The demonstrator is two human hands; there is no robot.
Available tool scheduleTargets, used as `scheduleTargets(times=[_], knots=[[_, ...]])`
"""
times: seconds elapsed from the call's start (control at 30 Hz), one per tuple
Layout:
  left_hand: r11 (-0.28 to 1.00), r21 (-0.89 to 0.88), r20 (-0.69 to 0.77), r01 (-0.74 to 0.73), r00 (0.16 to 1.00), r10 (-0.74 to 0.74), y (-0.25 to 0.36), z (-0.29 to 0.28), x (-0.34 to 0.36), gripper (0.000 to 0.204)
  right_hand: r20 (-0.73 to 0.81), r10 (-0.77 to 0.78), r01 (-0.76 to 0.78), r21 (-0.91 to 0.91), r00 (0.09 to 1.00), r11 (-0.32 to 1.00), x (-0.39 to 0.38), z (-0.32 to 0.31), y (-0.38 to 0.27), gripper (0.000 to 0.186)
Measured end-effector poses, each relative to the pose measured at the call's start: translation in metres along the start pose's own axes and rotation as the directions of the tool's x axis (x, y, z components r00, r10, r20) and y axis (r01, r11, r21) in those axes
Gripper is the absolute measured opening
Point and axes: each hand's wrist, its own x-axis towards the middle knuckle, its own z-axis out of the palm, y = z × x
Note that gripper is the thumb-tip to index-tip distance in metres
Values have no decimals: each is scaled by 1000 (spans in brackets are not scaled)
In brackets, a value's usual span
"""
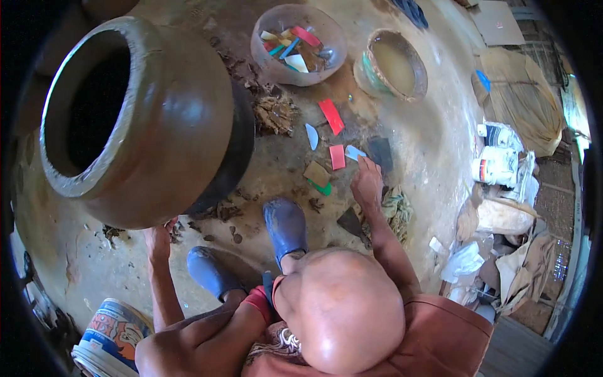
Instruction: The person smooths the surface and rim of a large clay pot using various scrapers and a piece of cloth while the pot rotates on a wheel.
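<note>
Grey-brown clay was seen in the large round pot (182, 119), whose surface was smoothed to a dull sheen and whose wide mouth was bordered by a thick, paler rim; its inside was lost in shadow. Its lower part was bordered by a dark, rounded support (242, 135). The pot was placed on the left of the floor (446, 182), in front of the left hand (158, 237), which was brought up to its lower edge; the fingers were mostly hidden there, so whether anything was grasped could not be told. On the other side, well apart from the pot, a small, flat, pale blue piece (353, 152) was reached by the fingertips of the right hand (367, 180). The fingers were held close together, but whether the piece was gripped or merely touched could not be made out. It was flanked by a pink rectangle (337, 157) on its left and a dark grey square (380, 154) on its right. Farther forward, a red strip (331, 117) and a pale blue half-round piece (311, 136) were laid out, and more coloured pieces were contained in a translucent bowl (259, 51).
</note>
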Motion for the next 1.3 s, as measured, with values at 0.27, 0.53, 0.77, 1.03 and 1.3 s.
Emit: scheduleTargets(times=[0.27, 0.53, 0.77, 1.03, 1.3], knots=[[998, 61, 3, 26, 1000, -27, 0, -30, 2, 45, 75, -39, 20, 240, 996, 971, -26, 13, -46, 30], [995, 81, 71, -63, 996, 58, -19, -33, 1, 43, 319, 265, -366, 315, 910, 876, -49, 36, -59, 35], [767, 588, 254, -257, 959, 126, -37, -74, 18, 48, 345, 209, -372, 523, 915, 767, -59, 47, -50, 47], [875, 440, 287, -203, 955, 77, -45, -81, 20, 54, 528, 370, -512, 148, 765, 846, -33, -22, 22, 22], [762, 577, 175, -294, 956, 236, -79, -111, 22, 44, 179, 363, -395, 197, 915, 897, 73, -92, -20, 31]])
